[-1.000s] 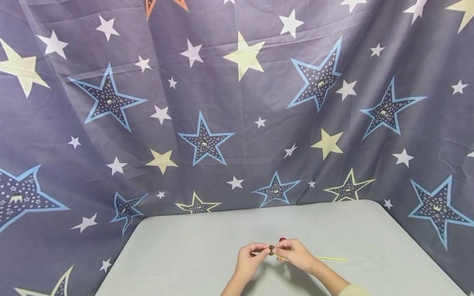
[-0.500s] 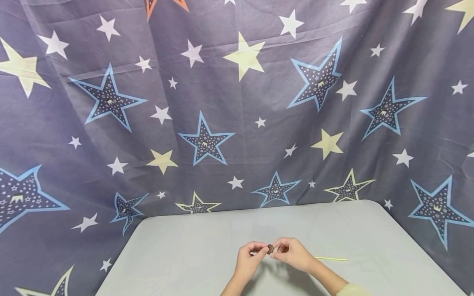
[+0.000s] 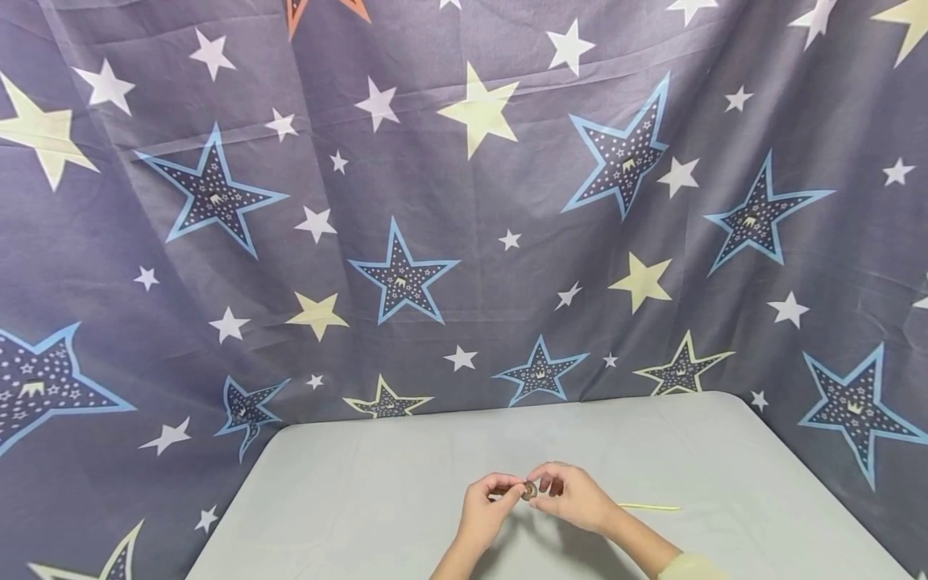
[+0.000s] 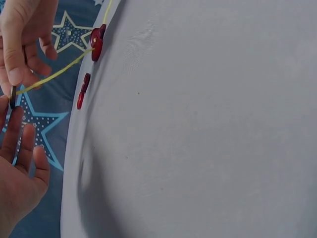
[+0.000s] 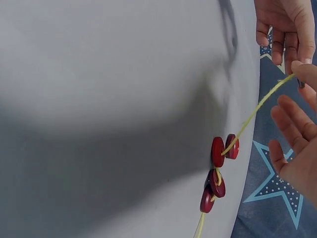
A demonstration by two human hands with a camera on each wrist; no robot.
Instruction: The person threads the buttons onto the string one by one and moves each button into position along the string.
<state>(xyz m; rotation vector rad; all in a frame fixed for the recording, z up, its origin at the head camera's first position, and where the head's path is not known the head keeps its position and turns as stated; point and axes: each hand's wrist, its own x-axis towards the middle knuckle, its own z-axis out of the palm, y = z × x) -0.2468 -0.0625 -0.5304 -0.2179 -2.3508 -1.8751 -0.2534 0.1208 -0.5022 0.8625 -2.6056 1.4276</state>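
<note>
Just above the table, my left hand pinches a small brown button by its left edge. My right hand holds the same button from the other side, index finger at the top and thumb below. In the left wrist view the dark button appears edge-on between both hands' fingertips. A yellow cord runs from the button down to several red buttons strung below it. From the head camera, those red buttons are hidden behind my right hand.
A light grey table lies under both hands. The cord's free end stretches to the right past my right wrist. A dark curtain with printed stars hangs behind and along the sides of the table.
My right fingers have shifted and spread around the brown button, which now shows its face more. The cord in front of my right hand and a red button behind it have dropped from sight.
</note>
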